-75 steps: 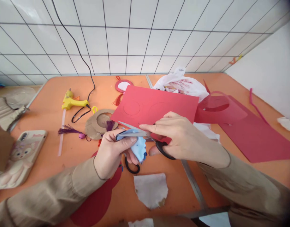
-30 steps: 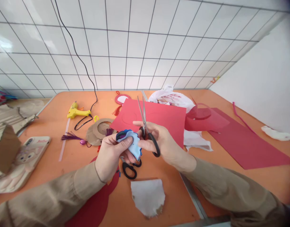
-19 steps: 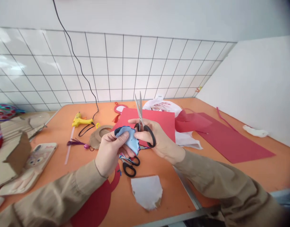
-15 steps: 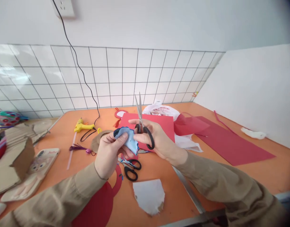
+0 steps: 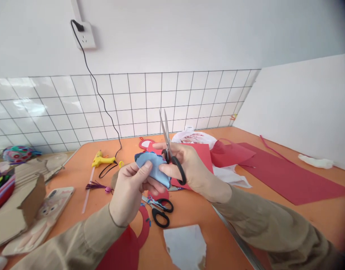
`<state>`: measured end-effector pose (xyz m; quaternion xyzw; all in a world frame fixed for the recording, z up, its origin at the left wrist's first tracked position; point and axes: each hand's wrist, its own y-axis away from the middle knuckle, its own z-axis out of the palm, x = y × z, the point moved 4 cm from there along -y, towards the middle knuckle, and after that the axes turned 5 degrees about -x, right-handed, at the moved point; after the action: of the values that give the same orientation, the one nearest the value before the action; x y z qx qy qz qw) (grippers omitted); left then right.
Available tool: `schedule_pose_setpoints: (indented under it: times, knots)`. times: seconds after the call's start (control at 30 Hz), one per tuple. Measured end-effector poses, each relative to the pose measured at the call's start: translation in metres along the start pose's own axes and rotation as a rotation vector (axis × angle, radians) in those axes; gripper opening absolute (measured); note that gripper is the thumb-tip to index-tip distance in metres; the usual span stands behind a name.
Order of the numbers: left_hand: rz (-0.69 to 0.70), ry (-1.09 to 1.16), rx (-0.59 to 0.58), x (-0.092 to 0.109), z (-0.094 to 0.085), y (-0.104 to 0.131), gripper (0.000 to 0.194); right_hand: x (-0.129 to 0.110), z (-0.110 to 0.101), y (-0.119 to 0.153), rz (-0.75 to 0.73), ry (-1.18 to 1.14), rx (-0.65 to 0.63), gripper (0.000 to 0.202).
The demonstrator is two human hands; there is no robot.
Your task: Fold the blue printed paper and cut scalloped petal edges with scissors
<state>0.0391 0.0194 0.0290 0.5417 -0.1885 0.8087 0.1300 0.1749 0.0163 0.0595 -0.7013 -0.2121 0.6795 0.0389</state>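
My left hand [image 5: 130, 187] pinches a light blue piece [image 5: 155, 170] with a dark blue wavy edge, thumb on top; whether it is paper or fabric I cannot tell. In my right hand [image 5: 192, 168] is a pair of scissors [image 5: 167, 137] with black handles, its blades slightly parted and pointing up and away. The right thumb touches or nearly touches the blue piece's right side. Below the hands, a second pair of black-handled scissors [image 5: 161, 217] lies on the orange table [image 5: 152, 255], with blue scraps on it. A torn white piece [image 5: 186, 245] lies nearer to me.
Red sheets [image 5: 285, 176] and a white plastic bag [image 5: 193, 135] are behind and to the right. On the left are a yellow glue gun [image 5: 101, 160] with a cord to the wall socket, a purple tassel [image 5: 97, 186], a phone case [image 5: 52, 210] and cardboard [image 5: 17, 221].
The view has tilted up, showing more wall and the plug. The blue piece has turned in my left hand and shows more of its face. The scissors stay in my right hand, blades narrowly parted.
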Motion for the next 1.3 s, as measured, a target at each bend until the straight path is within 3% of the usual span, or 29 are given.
schedule_pose_setpoints:
  times: [0.6,0.83,1.07,1.3]
  knots:
    - [-0.020,0.052,-0.007,-0.005,0.001,0.003,0.026,0.002,-0.003,-0.001,-0.062,-0.001,-0.079,0.038]
    - [0.014,0.060,0.009,-0.003,0.001,0.004,0.026,0.001,-0.003,-0.001,-0.013,-0.042,-0.102,0.037]
    - [0.045,0.010,0.049,0.000,0.001,0.007,0.026,-0.001,0.000,0.002,0.078,-0.050,-0.127,0.050]
    - [0.023,0.002,0.070,0.000,0.001,0.006,0.030,0.001,-0.003,-0.001,-0.009,-0.033,-0.105,0.041]
